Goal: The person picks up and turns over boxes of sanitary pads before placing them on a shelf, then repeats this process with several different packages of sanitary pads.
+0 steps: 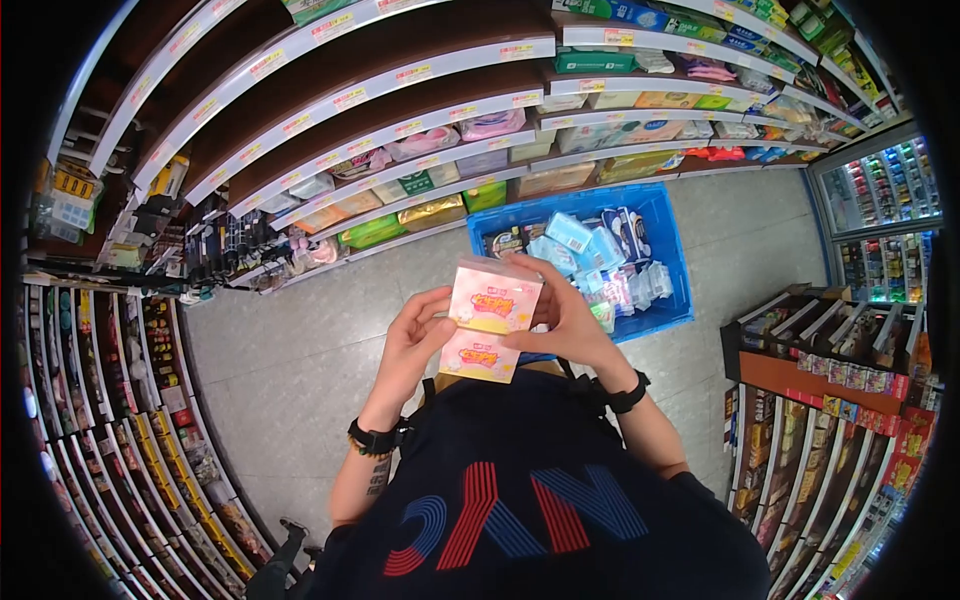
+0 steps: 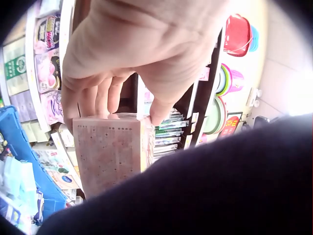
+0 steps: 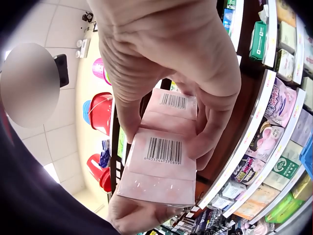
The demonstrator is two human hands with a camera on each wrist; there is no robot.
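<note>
Gripped between left hand [image 1: 405, 350] and right hand [image 1: 575, 320] at mid-frame: two stacked pink packs [image 1: 488, 325]. Risks top pack [image 1: 495, 293] sliding off toward blue crate [image 1: 675, 270] if side pressure eases.

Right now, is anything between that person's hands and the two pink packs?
Nothing visible does. The left hand and the right hand hold the stacked pink packs directly, one hand on each side, fingers touching the wrappers.
</note>
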